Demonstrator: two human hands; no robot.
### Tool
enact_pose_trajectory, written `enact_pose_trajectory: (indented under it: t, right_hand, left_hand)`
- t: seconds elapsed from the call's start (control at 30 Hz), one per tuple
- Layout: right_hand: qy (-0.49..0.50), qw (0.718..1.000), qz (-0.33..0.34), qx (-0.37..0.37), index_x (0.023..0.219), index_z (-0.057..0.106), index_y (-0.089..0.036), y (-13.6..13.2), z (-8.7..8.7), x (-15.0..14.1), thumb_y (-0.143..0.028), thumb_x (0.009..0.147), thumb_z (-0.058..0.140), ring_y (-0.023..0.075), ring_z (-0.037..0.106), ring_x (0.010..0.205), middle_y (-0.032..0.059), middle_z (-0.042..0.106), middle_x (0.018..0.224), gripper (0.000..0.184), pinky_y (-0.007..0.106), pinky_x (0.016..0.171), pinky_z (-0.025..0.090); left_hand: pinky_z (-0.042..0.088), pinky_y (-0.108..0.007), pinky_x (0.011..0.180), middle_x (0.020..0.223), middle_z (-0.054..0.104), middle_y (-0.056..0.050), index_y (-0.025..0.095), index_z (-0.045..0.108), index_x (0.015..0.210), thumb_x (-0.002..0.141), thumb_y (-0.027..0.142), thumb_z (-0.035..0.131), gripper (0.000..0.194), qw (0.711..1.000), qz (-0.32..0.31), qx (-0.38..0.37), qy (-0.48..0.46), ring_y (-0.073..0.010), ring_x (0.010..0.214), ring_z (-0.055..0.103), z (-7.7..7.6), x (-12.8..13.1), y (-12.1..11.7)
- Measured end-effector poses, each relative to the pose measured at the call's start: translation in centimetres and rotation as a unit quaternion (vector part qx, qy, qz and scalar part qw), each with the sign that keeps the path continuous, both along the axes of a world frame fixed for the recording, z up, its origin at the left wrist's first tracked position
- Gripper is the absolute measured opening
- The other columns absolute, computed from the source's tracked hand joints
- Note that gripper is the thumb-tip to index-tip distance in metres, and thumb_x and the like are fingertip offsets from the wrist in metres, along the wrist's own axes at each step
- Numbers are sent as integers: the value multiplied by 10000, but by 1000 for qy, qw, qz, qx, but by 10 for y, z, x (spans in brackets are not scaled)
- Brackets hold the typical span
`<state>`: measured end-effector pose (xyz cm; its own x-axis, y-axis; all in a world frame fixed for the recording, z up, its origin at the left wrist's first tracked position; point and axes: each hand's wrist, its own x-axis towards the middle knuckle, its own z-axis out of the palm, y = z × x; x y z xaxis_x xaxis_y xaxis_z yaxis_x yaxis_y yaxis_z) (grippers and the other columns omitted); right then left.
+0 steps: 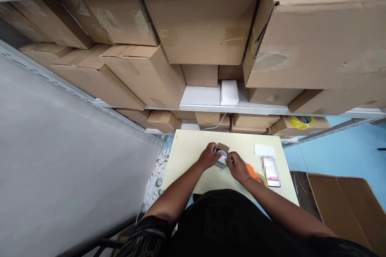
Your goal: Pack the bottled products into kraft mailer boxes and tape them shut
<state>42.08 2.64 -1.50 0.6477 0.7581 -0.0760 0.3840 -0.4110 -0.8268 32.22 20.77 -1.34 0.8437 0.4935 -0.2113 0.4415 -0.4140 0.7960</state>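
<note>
A small cardboard box (221, 164) with a green stripe stands on the pale yellow table (188, 144) in front of me. Its brown flap (223, 147) is raised at the far side. In its opening sits a round, pale item (222, 153) that I cannot identify. My left hand (208, 156) grips the box from the left, thumb over the opening. On the right side, my right hand (238, 166) holds the near edge between bent fingers. Partly behind my right forearm lie an orange tape dispenser (252, 171) and a yellow tape roll (262, 179).
A phone (271, 171) and a white card (264, 149) lie at the table's right. Beyond the table, a shelf (205, 108) holds several cartons and a small white box (229, 92). A grey wall (75, 148) runs along the left; an open carton (340, 204) stands at right.
</note>
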Motion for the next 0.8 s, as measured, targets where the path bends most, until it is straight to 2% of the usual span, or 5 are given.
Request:
enact_pose_trajectory:
  t: [0.17, 0.37, 0.57, 0.7, 0.8]
  right_hand:
    - [7, 999, 26, 35, 870, 535, -257, 0, -2, 12, -392, 1001, 429, 219, 622, 833, 32, 631, 907, 215, 364, 792, 517]
    - [-124, 989, 73, -17, 1054, 615, -220, 6, -6, 8, -328, 878, 648, 267, 605, 965, 87, 607, 1064, 210, 411, 864, 528]
    - [-265, 944, 159, -118, 1324, 641, -223, 21, 28, 6, -360, 858, 750, 320, 547, 1044, 129, 596, 1137, 498, 452, 904, 482]
    - [-291, 903, 274, -159, 1188, 717, -233, 41, 52, 16, -289, 841, 774, 328, 549, 1105, 139, 619, 1217, 356, 441, 899, 462]
    - [-287, 875, 353, -164, 1162, 726, -251, 57, 56, 21, -204, 811, 778, 314, 571, 1124, 124, 610, 1335, 359, 409, 859, 473]
  left_hand:
    - [528, -399, 950, 1279, 599, -95, 211, 560, 1229, 758, 492, 809, 602, 997, -62, -31, -45, -239, 1067, 617, -2, -14, 10]
    - [446, -467, 1130, 1561, 462, -134, 265, 436, 1527, 713, 535, 867, 959, 987, -160, 7, -25, -331, 1374, 516, 13, -29, 17]
    - [334, -483, 1234, 1652, 373, -120, 299, 375, 1586, 687, 520, 892, 1060, 978, -206, 19, 2, -341, 1514, 377, 3, -34, 25]
    - [391, -473, 1200, 1625, 406, -124, 294, 337, 1599, 621, 477, 939, 1163, 979, -201, -15, -32, -340, 1477, 433, -3, -34, 23]
    - [430, -482, 1164, 1595, 440, -145, 255, 354, 1589, 585, 474, 959, 1193, 982, -183, -35, -21, -356, 1420, 498, -2, -32, 20]
